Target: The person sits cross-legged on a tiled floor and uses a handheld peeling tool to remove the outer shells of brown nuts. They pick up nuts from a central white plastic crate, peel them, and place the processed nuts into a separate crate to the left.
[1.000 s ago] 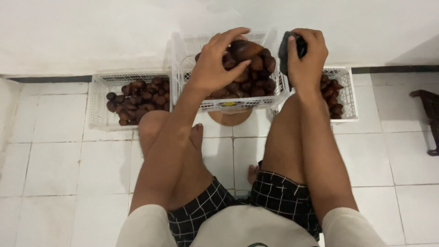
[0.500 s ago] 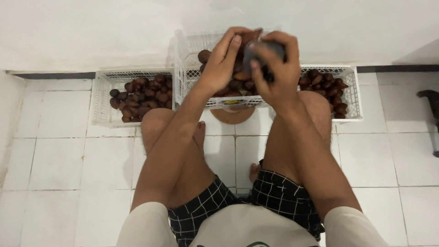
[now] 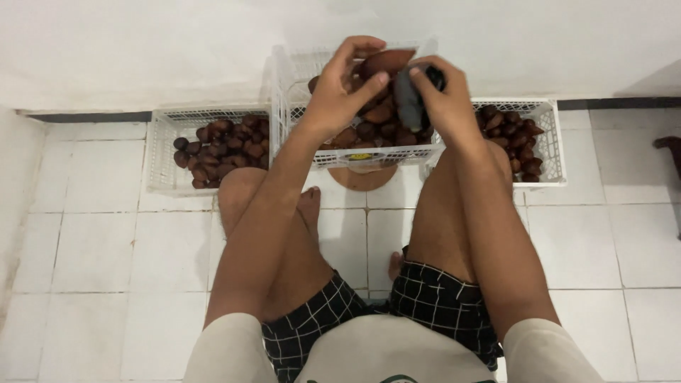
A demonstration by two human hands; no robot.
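Above the middle crate, both hands meet, close together but not clasped. The left hand pinches a reddish-brown scaly fruit between thumb and fingers, its pointed end turned toward the right hand. That right hand is closed around a dark grey object, a cloth or a brush perhaps; the fingers hide most of it and its kind cannot be told. The grey object lies just beside the fruit, and whether the two touch is hard to make out.

Both forearms reach forward and slightly inward from the bent knees, elbows resting near the thighs, wrists tipped down over the crate. The person squats or sits low, wearing black checked shorts and a pale shirt cut off by the lower edge of the picture.

Under the hands, the middle white crate is heaped with the same brown fruits, partly covered by the hands. It stands on a round wooden piece, of which only a front arc shows. A left crate holds a smaller pile of darker fruits, and a right crate, partly hidden behind the right knee, holds more. All three sit on white floor tiles against a white wall. A dark shape at the right edge is cut off and unclear.
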